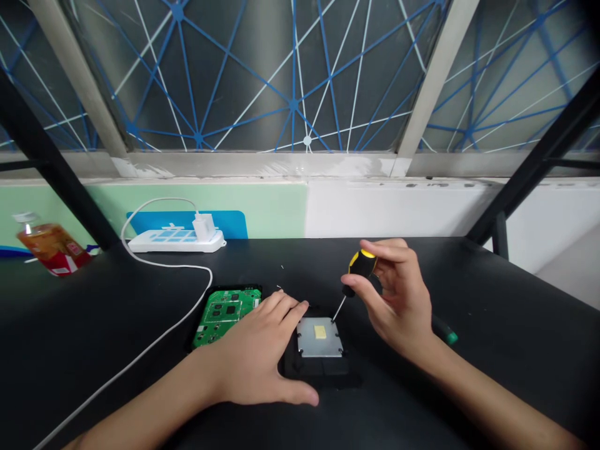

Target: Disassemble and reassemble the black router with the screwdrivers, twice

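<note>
My right hand [398,294] grips a short yellow-and-black screwdriver [362,262] by its handle, fingers at the top end and thumb low down. Its thin shaft slants down to the upper right corner of a silver metal plate [309,345], where the tip appears to touch. A pale yellow pad [320,332] sits in the plate's middle, and the plate lies on a black housing [323,373]. My left hand [262,350] rests flat with thumb spread, along the housing's left side. Partly behind it is a green circuit board [225,312] in a black case.
A white power strip [162,242] with a plugged-in charger [203,227] stands against the wall. Its white cable [175,322] runs across the black table to the lower left. A drink bottle [54,247] is far left. A green-tipped tool [447,334] lies behind my right wrist.
</note>
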`<state>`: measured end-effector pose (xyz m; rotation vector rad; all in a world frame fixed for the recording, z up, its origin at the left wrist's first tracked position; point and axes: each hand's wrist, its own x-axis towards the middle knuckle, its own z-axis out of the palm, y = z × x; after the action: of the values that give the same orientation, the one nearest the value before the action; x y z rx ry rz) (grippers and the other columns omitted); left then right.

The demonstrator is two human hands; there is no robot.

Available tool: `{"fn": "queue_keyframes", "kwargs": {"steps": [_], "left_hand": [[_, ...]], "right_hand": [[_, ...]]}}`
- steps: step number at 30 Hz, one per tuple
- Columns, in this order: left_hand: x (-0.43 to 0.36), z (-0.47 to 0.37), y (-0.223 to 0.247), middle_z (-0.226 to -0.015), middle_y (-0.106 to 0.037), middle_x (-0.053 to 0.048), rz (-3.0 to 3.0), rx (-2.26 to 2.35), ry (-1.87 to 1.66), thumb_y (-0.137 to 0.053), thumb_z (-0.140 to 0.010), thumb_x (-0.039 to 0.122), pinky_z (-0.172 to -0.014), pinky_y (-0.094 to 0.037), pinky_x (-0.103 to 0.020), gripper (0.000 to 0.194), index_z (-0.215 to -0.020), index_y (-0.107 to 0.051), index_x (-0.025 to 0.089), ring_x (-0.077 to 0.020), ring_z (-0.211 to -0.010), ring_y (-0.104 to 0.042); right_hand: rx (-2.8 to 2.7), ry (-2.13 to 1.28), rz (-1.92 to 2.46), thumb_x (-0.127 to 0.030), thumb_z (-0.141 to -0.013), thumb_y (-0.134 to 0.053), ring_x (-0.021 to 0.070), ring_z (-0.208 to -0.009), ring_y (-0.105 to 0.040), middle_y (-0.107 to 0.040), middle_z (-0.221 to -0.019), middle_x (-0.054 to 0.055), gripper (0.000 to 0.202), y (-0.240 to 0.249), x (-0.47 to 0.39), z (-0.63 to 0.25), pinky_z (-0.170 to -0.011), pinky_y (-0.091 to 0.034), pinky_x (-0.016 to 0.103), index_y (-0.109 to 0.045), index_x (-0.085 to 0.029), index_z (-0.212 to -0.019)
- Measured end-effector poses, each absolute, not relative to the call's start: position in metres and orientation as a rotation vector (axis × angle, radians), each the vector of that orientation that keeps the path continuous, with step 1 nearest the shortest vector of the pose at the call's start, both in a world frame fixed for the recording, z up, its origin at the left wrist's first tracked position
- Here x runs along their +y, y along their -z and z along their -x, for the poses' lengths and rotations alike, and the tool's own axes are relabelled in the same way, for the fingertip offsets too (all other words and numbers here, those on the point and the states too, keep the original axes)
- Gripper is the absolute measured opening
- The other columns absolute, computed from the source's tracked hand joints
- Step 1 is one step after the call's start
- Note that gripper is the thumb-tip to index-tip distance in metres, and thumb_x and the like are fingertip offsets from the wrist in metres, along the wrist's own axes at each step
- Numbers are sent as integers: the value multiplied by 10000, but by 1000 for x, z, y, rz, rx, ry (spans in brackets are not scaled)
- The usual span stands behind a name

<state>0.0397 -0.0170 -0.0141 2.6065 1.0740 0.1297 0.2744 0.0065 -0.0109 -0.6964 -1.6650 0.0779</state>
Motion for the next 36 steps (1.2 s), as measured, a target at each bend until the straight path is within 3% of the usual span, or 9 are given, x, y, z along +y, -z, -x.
{"fn": "queue_keyframes", "kwargs": {"steps": [5,10,16,20,23,26,31,36], "left_hand": [[-16,-39,14,-1522,-360,-180,-2590,1058,-134,-570,-734,819,-1140,-266,-623,1095,-1540,-249,151,-430,-1442,-214],[-16,-38,15,-1506,-378,-187,-2584,1032,-177,-583,-723,823,-1135,-274,-628,1099,-1535,-267,153,-430,-1425,-246],[-17,-38,15,-1475,-408,-177,-2590,1017,-221,-576,-735,819,-1122,-299,-626,1068,-1526,-290,162,-428,-1399,-284],[-17,-38,14,-1423,-451,-174,-2614,1009,-245,-587,-732,813,-1124,-303,-610,1052,-1513,-317,161,-409,-1357,-346],[-18,-39,11,-1407,-461,-177,-2627,1009,-232,-586,-736,807,-1130,-310,-587,1048,-1506,-325,145,-391,-1341,-366],[-18,-39,10,-1432,-444,-180,-2618,1017,-201,-581,-741,804,-1128,-314,-584,1044,-1506,-325,143,-394,-1357,-346],[-17,-39,11,-1441,-432,-187,-2611,1013,-217,-571,-738,817,-1119,-315,-598,1057,-1508,-319,137,-412,-1365,-330],[-17,-38,13,-1398,-467,-179,-2621,984,-269,-578,-737,812,-1134,-301,-579,1039,-1495,-346,141,-394,-1333,-374]], "right_hand": [[-1651,-71,807,-142,-844,-696,150,-751,-514,-471,-947,6,459,6,2,-272,-686,-490,349,-554,-317,-1244],[-1703,-77,788,-142,-874,-644,164,-773,-539,-505,-943,18,436,3,-3,-273,-669,-506,345,-549,-312,-1265],[-1749,-346,665,-168,-1004,-391,186,-917,-660,-604,-1210,75,349,8,-9,-270,-767,-569,406,-510,-308,-1300],[-1733,-337,597,-165,-927,-577,198,-936,-653,-524,-1249,68,394,13,-5,-268,-776,-581,429,-510,-332,-1277],[-1683,-204,641,-118,-825,-706,181,-871,-622,-495,-1129,39,479,16,-1,-268,-714,-574,387,-550,-340,-1220],[-1680,-173,712,-114,-861,-657,193,-883,-617,-559,-1075,42,451,15,-3,-269,-718,-565,389,-542,-331,-1240],[-1742,-367,687,-176,-993,-416,215,-990,-648,-602,-1228,90,392,13,-9,-267,-822,-566,466,-446,-303,-1363],[-1699,-247,636,-164,-890,-625,190,-886,-622,-488,-1156,56,406,14,-4,-267,-719,-567,407,-518,-333,-1243]]}}
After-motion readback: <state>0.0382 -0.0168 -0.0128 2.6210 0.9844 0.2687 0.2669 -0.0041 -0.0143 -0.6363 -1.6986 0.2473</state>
